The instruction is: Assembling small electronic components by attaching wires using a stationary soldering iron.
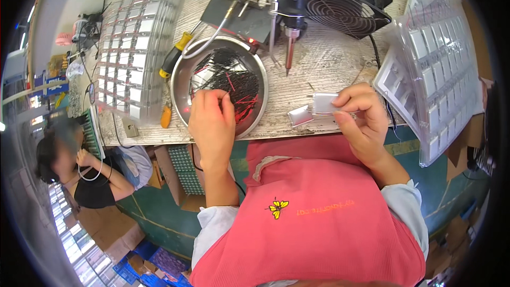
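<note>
A round metal bowl (177, 107) stands on the bench, with many short black wires (241, 82) and some red wires (245, 112) in it. My left hand (211, 119) is at the bowl's near edge, fingers bent and pressed together; what they may hold is hidden. Between thumb and fingers of my right hand (366, 119) is a flat silver pouch battery cell (323, 103), held just above the bench. Beside it, a second silver cell (300, 116) lies near the bench's front edge. Above both hangs a soldering iron tip (290, 56), pointing down on its stand.
Clear plastic trays of silver cells stand at left (135, 48) and right (443, 74). A black fan (345, 10) is at the back. A yellow-black screwdriver (176, 55) lies left of the bowl. Another person (95, 180) sits at far left.
</note>
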Demonstrator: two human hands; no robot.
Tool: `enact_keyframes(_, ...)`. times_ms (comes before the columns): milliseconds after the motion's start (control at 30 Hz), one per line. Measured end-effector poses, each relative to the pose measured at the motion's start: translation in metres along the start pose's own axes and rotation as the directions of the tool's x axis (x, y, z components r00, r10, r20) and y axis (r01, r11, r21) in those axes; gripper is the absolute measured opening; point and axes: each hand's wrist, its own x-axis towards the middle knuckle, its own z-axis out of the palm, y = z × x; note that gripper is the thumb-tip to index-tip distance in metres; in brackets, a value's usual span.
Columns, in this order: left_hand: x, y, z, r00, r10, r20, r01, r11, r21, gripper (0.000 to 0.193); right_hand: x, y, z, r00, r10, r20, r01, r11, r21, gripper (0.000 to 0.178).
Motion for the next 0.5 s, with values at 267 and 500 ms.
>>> enact_keyframes(267,-0.0049,-0.0041,-0.0021,0.982,-0.175,-0.068,0.155,0.961,-0.231,0.010,-0.0003,0.0040,0.0047,0.999,-0.011,-0.030,0.010,0.999,-0.030,0.018)
enact_keyframes(500,-0.0045,0.0050,-0.0055,0.982,-0.111,-0.152,0.061,0.952,-0.301,0.010,-0.0016,0.0056,0.0055,0.996,0.020,0.083,-0.023,0.999,0.037,0.014)
